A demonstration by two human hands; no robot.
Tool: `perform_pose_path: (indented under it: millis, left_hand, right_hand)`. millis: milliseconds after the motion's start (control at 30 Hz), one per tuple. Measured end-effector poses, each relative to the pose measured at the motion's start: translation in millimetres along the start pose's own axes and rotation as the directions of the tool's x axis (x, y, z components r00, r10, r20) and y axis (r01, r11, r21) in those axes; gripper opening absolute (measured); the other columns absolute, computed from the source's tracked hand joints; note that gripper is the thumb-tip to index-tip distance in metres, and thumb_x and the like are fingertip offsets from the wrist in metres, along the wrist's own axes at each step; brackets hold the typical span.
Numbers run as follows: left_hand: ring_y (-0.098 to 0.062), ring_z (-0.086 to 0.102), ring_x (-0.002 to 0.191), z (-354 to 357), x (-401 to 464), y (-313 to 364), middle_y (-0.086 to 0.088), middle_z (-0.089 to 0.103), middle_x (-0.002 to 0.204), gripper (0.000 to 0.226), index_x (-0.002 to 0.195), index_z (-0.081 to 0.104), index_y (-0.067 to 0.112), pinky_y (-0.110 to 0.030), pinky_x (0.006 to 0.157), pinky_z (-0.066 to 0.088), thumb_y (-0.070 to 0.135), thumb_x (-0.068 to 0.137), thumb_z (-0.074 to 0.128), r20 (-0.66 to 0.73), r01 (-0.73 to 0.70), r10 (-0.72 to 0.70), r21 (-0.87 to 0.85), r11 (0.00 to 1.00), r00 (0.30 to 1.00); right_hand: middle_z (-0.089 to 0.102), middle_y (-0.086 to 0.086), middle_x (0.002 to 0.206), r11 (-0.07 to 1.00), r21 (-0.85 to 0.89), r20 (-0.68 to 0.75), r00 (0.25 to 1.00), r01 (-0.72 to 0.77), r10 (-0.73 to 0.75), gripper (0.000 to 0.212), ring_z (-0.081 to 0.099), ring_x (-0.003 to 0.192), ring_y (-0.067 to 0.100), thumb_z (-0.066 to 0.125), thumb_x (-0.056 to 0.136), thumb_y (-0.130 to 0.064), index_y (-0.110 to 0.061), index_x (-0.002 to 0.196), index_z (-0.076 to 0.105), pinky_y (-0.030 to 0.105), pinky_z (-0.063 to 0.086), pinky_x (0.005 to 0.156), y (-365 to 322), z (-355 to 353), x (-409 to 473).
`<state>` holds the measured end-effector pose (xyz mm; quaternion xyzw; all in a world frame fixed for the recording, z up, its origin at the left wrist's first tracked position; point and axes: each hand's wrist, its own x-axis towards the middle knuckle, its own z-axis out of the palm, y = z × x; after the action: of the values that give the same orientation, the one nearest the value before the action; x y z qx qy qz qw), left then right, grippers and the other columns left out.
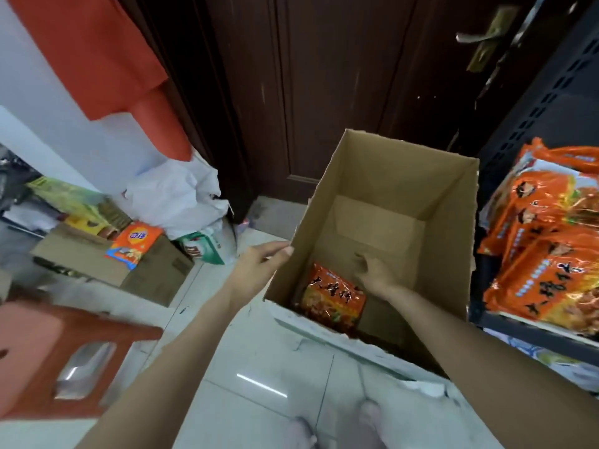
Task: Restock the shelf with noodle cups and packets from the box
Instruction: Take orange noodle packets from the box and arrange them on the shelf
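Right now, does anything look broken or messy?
Yes. The cardboard box has a torn, ragged near edge with white tatters. Only one noodle packet lies inside, beside the right hand. The left hand holds the box's left wall.

Single head-worn view, wide-angle, looking steeply down, close over open box [385,228], edges apparently distorted
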<state>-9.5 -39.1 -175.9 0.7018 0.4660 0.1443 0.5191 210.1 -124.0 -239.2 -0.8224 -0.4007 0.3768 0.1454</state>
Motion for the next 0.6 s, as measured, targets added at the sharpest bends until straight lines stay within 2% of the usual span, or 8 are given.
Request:
perform_pose_path:
  millis: [133, 200, 333, 467, 533, 600]
  left_hand:
    - [-0.007, 0.058, 0.114, 1.2, 1.1, -4.7, 0.008, 0.066, 0.118, 0.04, 0.121, 0.064, 0.021, -0.039, 0.105, 0.042, 0.044, 0.089, 0.056, -0.004, -0.016, 0.016, -0.033, 0.999, 1.0]
    - [-0.005, 0.058, 0.113, 1.1, 1.6, -5.5, 0.009, 0.066, 0.117, 0.037, 0.12, 0.065, 0.021, -0.038, 0.104, 0.043, 0.041, 0.09, 0.056, -0.012, -0.024, 0.023, -0.041, 0.999, 1.0]
    - [-0.004, 0.058, 0.112, 1.6, 3.4, -8.0, 0.011, 0.065, 0.118, 0.036, 0.121, 0.064, 0.024, -0.038, 0.102, 0.045, 0.041, 0.092, 0.054, -0.016, -0.028, 0.028, -0.041, 0.999, 0.999]
    - [-0.005, 0.058, 0.112, 4.5, 3.5, -9.8, 0.012, 0.065, 0.119, 0.037, 0.121, 0.064, 0.024, -0.037, 0.102, 0.045, 0.043, 0.091, 0.054, -0.028, -0.02, 0.019, -0.048, 0.999, 0.999]
    - [-0.004, 0.058, 0.111, 5.4, 3.6, -8.6, 0.012, 0.065, 0.118, 0.035, 0.121, 0.064, 0.024, -0.034, 0.101, 0.045, 0.04, 0.092, 0.054, -0.032, -0.017, 0.015, -0.056, 0.998, 0.999]
    - [-0.003, 0.057, 0.11, 5.0, 2.7, -5.4, 0.012, 0.065, 0.118, 0.033, 0.12, 0.064, 0.024, -0.029, 0.097, 0.045, 0.038, 0.093, 0.053, -0.033, -0.01, 0.008, -0.055, 0.998, 0.999]
  right_hand:
    - [0.036, 0.012, 0.148, 1.0, 0.009, 0.125, 0.992, -0.016, 0.014, 0.061, 0.04, 0.132, 0.027, 0.058, 0.092, -0.02, -0.008, 0.145, 0.029, 0.024, 0.033, 0.1, -0.9, 20.3, 16.2]
    - [0.028, 0.01, 0.152, 1.0, 0.005, 0.186, 0.982, -0.023, 0.021, 0.064, 0.034, 0.136, 0.026, 0.055, 0.093, -0.024, -0.009, 0.147, 0.023, 0.023, 0.03, 0.102, -4.4, 29.3, 21.6]
    - [0.034, 0.012, 0.149, 0.997, -0.005, 0.249, 0.965, -0.08, 0.078, 0.064, 0.045, 0.127, 0.03, 0.052, 0.095, -0.026, -0.011, 0.148, 0.02, 0.03, 0.038, 0.099, -7.8, 38.9, 29.1]
    - [0.04, 0.012, 0.145, 0.992, -0.075, 0.25, 0.961, -0.101, 0.117, 0.06, 0.044, 0.128, 0.028, 0.059, 0.091, -0.027, -0.007, 0.142, 0.034, 0.029, 0.036, 0.1, -2.0, 42.5, 35.3]
    - [0.055, 0.013, 0.13, 0.989, -0.077, 0.224, 0.964, -0.126, 0.14, 0.048, 0.053, 0.116, 0.027, 0.064, 0.087, -0.024, -0.004, 0.128, 0.05, 0.028, 0.041, 0.088, 1.3, 43.4, 36.3]
    - [0.062, 0.013, 0.117, 0.991, -0.065, 0.218, 0.968, -0.114, 0.125, 0.039, 0.057, 0.106, 0.027, 0.067, 0.085, -0.024, -0.004, 0.117, 0.058, 0.026, 0.04, 0.078, 1.8, 41.6, 34.0]
